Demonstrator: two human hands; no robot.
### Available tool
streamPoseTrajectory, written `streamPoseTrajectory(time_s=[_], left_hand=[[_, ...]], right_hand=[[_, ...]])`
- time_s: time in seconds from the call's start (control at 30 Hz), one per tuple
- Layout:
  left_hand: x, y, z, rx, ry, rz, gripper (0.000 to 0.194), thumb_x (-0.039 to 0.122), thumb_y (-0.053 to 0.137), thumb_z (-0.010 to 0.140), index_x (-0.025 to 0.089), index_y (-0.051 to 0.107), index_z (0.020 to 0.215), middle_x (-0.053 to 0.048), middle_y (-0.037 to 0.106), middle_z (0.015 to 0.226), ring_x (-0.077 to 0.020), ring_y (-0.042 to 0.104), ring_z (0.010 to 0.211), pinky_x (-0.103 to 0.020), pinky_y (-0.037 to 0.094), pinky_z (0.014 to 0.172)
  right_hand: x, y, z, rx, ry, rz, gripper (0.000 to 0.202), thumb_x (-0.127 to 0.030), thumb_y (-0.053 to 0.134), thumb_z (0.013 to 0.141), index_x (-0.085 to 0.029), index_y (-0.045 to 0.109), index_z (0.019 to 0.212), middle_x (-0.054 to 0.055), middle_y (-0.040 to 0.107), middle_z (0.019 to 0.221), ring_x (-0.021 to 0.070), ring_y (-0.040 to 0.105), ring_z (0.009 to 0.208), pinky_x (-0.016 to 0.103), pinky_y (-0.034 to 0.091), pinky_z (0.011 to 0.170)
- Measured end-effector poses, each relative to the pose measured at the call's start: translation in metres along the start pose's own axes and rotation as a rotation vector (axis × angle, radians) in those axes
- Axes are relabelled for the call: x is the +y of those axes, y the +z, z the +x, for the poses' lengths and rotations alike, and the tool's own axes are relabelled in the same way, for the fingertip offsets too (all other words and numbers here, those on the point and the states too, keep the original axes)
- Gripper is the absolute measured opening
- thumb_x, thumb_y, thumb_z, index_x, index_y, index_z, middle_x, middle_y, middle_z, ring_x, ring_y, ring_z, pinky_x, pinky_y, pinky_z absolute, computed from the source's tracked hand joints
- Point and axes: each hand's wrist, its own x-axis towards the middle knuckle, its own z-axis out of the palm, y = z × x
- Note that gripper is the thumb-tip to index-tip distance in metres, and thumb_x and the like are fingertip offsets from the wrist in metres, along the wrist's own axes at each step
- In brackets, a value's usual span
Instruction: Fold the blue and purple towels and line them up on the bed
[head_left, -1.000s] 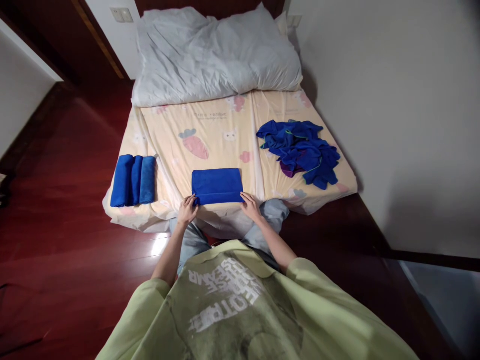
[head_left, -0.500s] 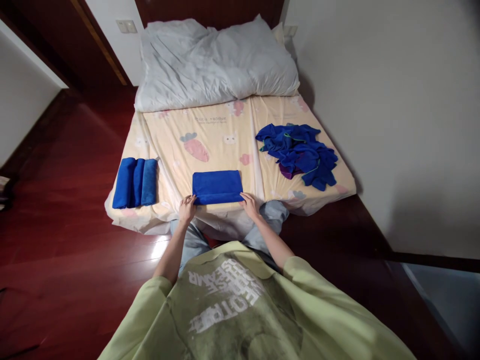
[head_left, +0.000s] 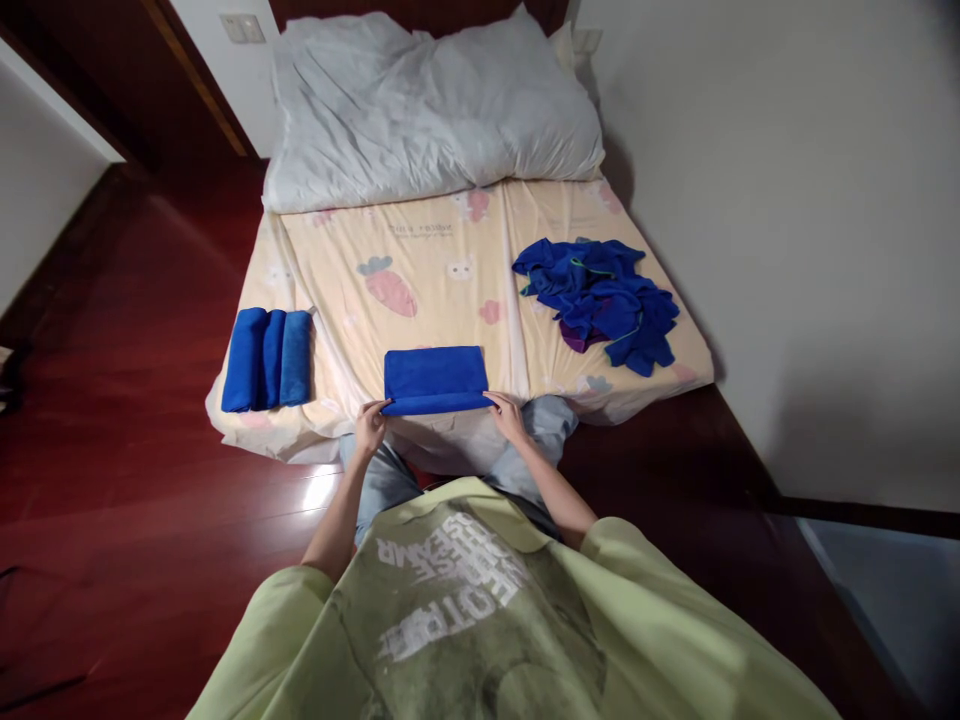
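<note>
Glossy dark red floor [head_left: 150,450] runs along the left of the room, below a wall with a light switch [head_left: 242,28]. Beside it stands the bed [head_left: 337,270], spread with a cream sheet printed with carrots and rabbit faces. At its near left corner, three rolled blue cloths [head_left: 266,360] lie side by side and touching, the rightmost a lighter blue. Moving right, your left hand [head_left: 371,425] is at the bed's near edge, thumb and fingers pinching the near left corner of a folded blue cloth [head_left: 435,373]. That cloth lies flat at the middle of the near edge, a wide rectangle with a narrow fold along the side closest to you. Beyond it, a bulky white quilt [head_left: 435,110] covers the far edge of the bed from side to side. Your right hand [head_left: 507,415] pinches the cloth's near right corner. Farther right, well apart from it, a crumpled pile of blue cloths [head_left: 600,290] sits near the bed's right edge, with green trim and a purple piece [head_left: 577,337] showing. Past that edge rises a plain pale wall [head_left: 787,250].
</note>
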Motion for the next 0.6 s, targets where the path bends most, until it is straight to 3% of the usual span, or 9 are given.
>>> streamPoseTrajectory(time_s=[0.17, 0.3, 0.4, 0.6], left_hand=[[0.006, 0.006, 0.009, 0.057, -0.144, -0.052, 0.037, 0.041, 0.058, 0.093, 0.018, 0.073, 0.119, -0.012, 0.068, 0.103, -0.0244, 0.065, 0.086, -0.042, 0.057, 0.091], [0.007, 0.009, 0.017, 0.095, -0.176, -0.061, 0.039, 0.048, 0.054, 0.098, 0.017, 0.071, 0.115, -0.011, 0.066, 0.092, -0.0255, 0.064, 0.087, -0.041, 0.055, 0.087], [0.005, 0.009, 0.019, 0.093, -0.185, -0.05, 0.041, 0.05, 0.049, 0.101, 0.017, 0.07, 0.114, -0.011, 0.065, 0.09, -0.0274, 0.064, 0.093, -0.042, 0.053, 0.089], [-0.001, 0.01, 0.019, 0.033, -0.175, 0.031, 0.039, 0.047, 0.045, 0.101, 0.017, 0.069, 0.107, -0.013, 0.069, 0.09, -0.0313, 0.065, 0.094, -0.044, 0.052, 0.09]], right_hand=[[0.005, 0.01, 0.012, 0.045, 0.153, 0.058, 0.038, -0.03, 0.05, 0.091, -0.018, 0.071, 0.119, 0.011, 0.078, 0.105, 0.0253, 0.073, 0.097, 0.041, 0.058, 0.095], [0.005, 0.015, 0.02, 0.098, 0.248, 0.031, 0.029, -0.044, 0.049, 0.095, -0.021, 0.067, 0.097, 0.006, 0.071, 0.078, 0.0239, 0.068, 0.076, 0.036, 0.057, 0.081], [0.004, 0.017, 0.024, 0.122, 0.264, -0.013, 0.033, -0.051, 0.045, 0.098, -0.024, 0.061, 0.088, 0.006, 0.069, 0.076, 0.0239, 0.066, 0.074, 0.035, 0.055, 0.078], [0.007, 0.021, 0.027, 0.127, 0.245, -0.092, 0.034, -0.05, 0.042, 0.099, -0.022, 0.062, 0.093, 0.011, 0.074, 0.09, 0.0266, 0.069, 0.088, 0.036, 0.054, 0.085]])
